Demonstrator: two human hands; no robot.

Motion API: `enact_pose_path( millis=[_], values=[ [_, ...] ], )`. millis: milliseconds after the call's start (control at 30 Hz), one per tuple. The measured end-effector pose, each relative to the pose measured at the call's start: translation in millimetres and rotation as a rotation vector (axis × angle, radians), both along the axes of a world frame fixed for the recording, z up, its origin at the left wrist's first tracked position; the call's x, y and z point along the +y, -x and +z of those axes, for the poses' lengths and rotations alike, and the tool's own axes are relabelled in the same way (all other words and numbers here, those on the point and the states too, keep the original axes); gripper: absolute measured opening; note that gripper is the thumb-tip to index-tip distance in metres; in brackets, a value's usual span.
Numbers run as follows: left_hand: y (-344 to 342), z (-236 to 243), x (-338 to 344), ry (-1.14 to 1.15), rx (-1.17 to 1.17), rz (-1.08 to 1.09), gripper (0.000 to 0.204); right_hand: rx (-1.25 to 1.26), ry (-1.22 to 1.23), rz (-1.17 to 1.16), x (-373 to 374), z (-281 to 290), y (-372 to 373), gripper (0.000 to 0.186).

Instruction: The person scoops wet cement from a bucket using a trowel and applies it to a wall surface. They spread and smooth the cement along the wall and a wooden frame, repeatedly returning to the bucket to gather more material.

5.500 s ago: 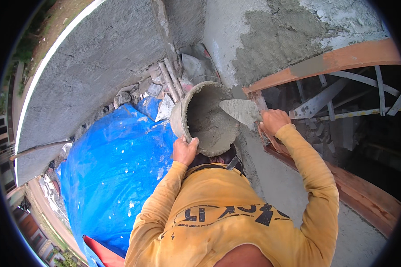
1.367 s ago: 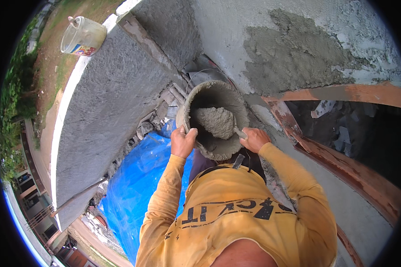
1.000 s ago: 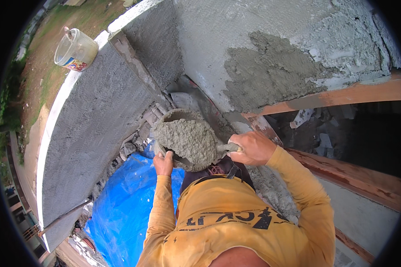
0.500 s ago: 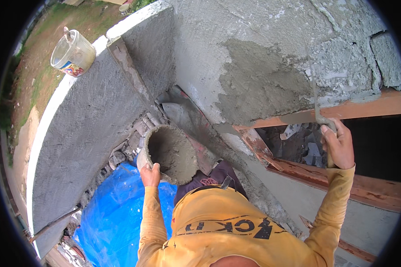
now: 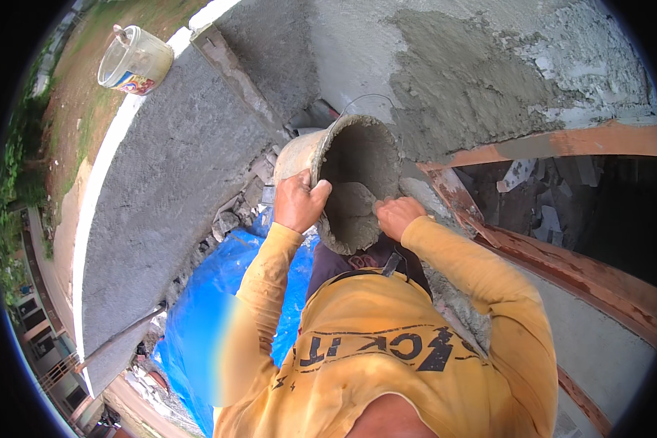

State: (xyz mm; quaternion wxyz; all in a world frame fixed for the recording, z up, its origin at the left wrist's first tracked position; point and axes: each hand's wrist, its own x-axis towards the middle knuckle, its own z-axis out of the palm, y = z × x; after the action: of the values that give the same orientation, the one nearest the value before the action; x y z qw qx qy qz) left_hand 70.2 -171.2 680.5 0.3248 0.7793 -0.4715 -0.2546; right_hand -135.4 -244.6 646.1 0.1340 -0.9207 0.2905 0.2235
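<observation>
- Left hand (image 5: 299, 201) grips a tilted bucket (image 5: 304, 152) by its rim.
- Right hand (image 5: 398, 217) is closed on a trowel (image 5: 353, 198) (its blade inside the bucket).
- Blue tarp (image 5: 197, 292) lies below.

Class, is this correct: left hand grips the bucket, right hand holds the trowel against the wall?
The trowel isn't against the wall: the head view shows it inside the bucket, in the right hand; the left hand grips the bucket.

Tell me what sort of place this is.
Probably a building site: a dark, irregular mortar patch covers part of a rough grey wall, a round, mortar-caked bucket is tilted, and grey rubble borders a blue plastic sheet.
</observation>
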Motion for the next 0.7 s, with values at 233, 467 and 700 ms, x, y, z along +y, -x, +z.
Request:
enact_pose_path(
  millis=[233,467,700],
  values=[
    [16.0,2.1,-17.0,0.056,-0.005,-0.158,0.031,0.043,0.078,-0.159,-48.0,3.8,53.0,0.019],
    [23.5,-8.2,-12.5,0.082,0.035,-0.120,0.032,-0.080,-0.452,-0.346,17.4,-8.0,29.0,0.035],
    [4.3,-24.5,14.8,0.017,0.087,0.037,0.034,-0.171,-0.315,-0.526,12.6,-25.7,52.3,0.032]
  ],
)
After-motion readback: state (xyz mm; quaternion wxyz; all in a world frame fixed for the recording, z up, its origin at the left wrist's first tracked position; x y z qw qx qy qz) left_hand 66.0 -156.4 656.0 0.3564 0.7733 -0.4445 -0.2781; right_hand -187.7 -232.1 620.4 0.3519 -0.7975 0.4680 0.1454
